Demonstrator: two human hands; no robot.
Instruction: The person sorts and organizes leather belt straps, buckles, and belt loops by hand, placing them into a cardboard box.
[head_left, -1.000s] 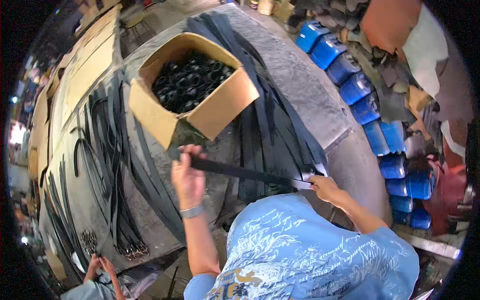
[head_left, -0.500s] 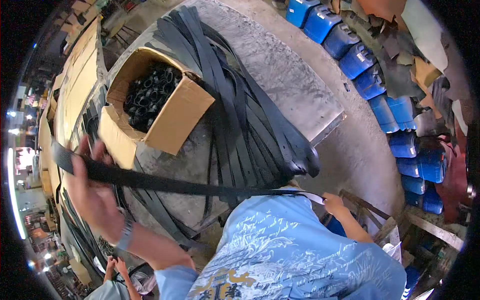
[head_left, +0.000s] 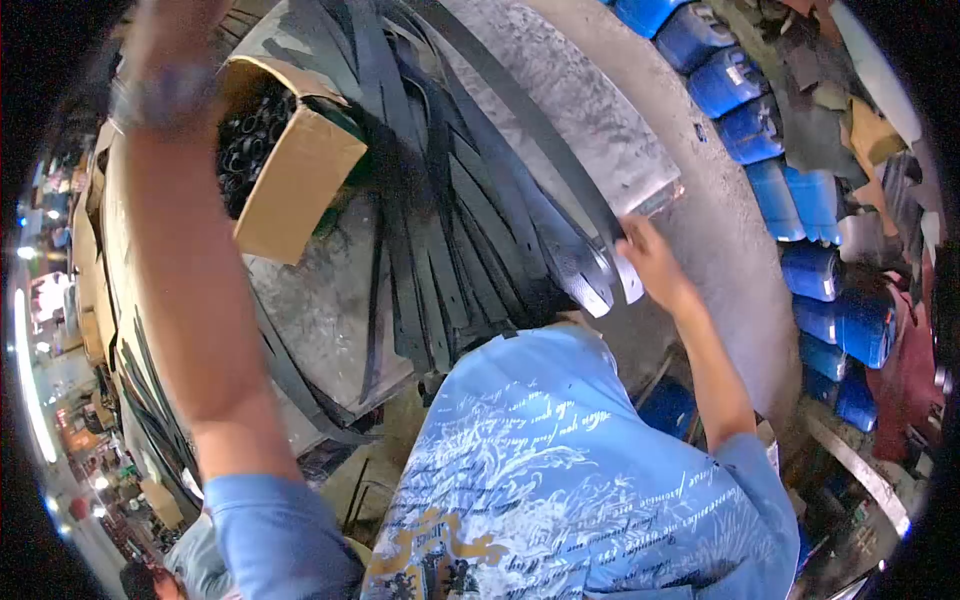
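My right hand (head_left: 652,262) grips a long black strap (head_left: 535,125) near its lower end, beside the front corner of the work table. The strap slants up and away, over the pile, to the top edge of the view. My left hand (head_left: 180,35) is raised at the upper left and smeared by motion; its fingers are not clear, so I cannot see whether it holds anything. Between the hands, a thick pile of flat black straps (head_left: 470,230) fans across the table, with pale ends showing at its front right.
An open cardboard box (head_left: 305,185) of black ring-like pieces (head_left: 250,150) stands left of the pile, partly behind my left arm. The grey table (head_left: 640,165) has its corner at right. Blue jerrycans (head_left: 728,85) line the floor at right, beside leather pieces (head_left: 820,120). Another person sits at lower left.
My left hand has swung from the middle left up to the top edge. My right hand has moved up and forward beside the pile, and the strap now lies along the pile instead of across my front.
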